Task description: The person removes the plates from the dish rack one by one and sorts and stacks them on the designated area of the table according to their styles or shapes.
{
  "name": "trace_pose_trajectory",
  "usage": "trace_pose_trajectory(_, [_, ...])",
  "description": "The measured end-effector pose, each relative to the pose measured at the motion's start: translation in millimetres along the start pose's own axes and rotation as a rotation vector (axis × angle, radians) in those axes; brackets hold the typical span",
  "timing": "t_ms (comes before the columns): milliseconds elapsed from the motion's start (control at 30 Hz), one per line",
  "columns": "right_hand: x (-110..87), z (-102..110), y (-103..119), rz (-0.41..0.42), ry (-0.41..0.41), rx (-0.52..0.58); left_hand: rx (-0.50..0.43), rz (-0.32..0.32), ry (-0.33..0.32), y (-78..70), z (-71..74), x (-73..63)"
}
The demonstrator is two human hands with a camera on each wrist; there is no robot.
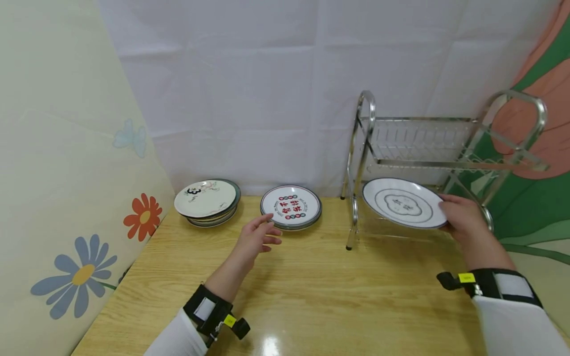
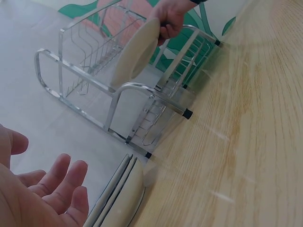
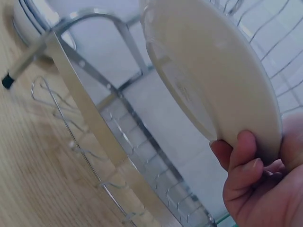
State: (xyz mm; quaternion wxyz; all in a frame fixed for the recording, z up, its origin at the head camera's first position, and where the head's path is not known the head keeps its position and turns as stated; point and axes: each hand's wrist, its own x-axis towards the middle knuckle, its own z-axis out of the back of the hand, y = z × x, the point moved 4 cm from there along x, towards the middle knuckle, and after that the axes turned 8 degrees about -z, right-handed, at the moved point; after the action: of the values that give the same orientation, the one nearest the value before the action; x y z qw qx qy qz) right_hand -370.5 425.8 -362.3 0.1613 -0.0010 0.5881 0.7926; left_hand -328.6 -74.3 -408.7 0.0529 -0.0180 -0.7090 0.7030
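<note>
My right hand [image 1: 463, 216] grips the right edge of a white plate [image 1: 401, 203] with a dark rim and a grey pattern. It holds the plate tilted at the front of the metal dish rack [image 1: 364, 163], below the upper tier. In the right wrist view, fingers [image 3: 245, 146] press against the underside of the plate [image 3: 213, 61]. My left hand [image 1: 256, 240] has loosely spread fingers and holds nothing. It hovers at the front left of a short stack of plates [image 1: 291, 205], whose top plate carries red characters.
Another stack of plates [image 1: 207, 198] stands at the far left of the wooden table [image 1: 285, 296], by the flowered wall. The rack's upper wire basket [image 1: 418, 143] overhangs its lower tier. A white cloth [image 1: 249, 89] hangs behind everything.
</note>
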Motion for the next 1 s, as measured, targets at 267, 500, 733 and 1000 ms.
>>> trace_pose_trajectory(267, [-32.4,-15.0,5.0,0.093,0.195,0.172,-0.006,0.003,0.013,-3.3,-3.1,-2.8])
trace_pose_trajectory(500, [-60.9,-39.3,19.8,0.166,0.314,0.24,-0.035,0.008,0.054,-7.1,-8.3,-6.8])
trace_pose_trajectory(733, [-83.9,-84.9,47.5,0.209,0.432,0.241,-0.06,-0.025,0.102,-18.0,-12.6,-16.9])
trace_pose_trajectory(1000, [-99.4,-137.9,68.3,0.191,0.503,0.23,-0.099,-0.058,0.131,-35.9,-16.9,-28.2])
